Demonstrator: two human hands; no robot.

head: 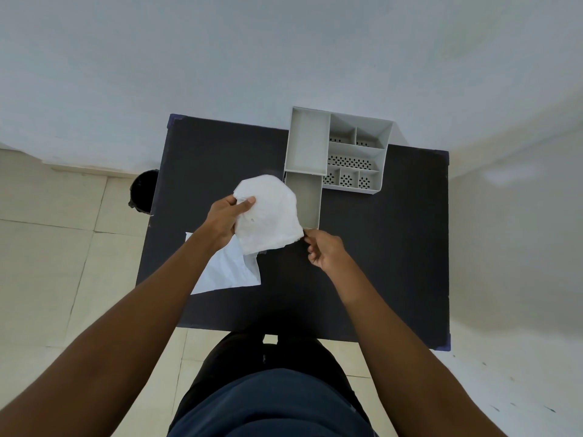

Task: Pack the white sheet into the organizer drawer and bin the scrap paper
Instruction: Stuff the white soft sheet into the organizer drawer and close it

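A crumpled white sheet (269, 216) is held above the black table (378, 247), just left of the open grey drawer (307, 200) that is pulled out of the grey organizer (339, 149). My left hand (225, 217) grips the sheet's upper left part, thumb on top. My right hand (325, 249) pinches the sheet's lower right corner, close to the drawer's front end. A second flat white paper (228, 269) lies on the table under my left forearm, partly hidden by it.
A black bin (143, 190) stands on the tiled floor at the table's left edge, partly hidden by the table. The organizer has several perforated compartments at the table's far edge, against the wall. My legs are at the near table edge.
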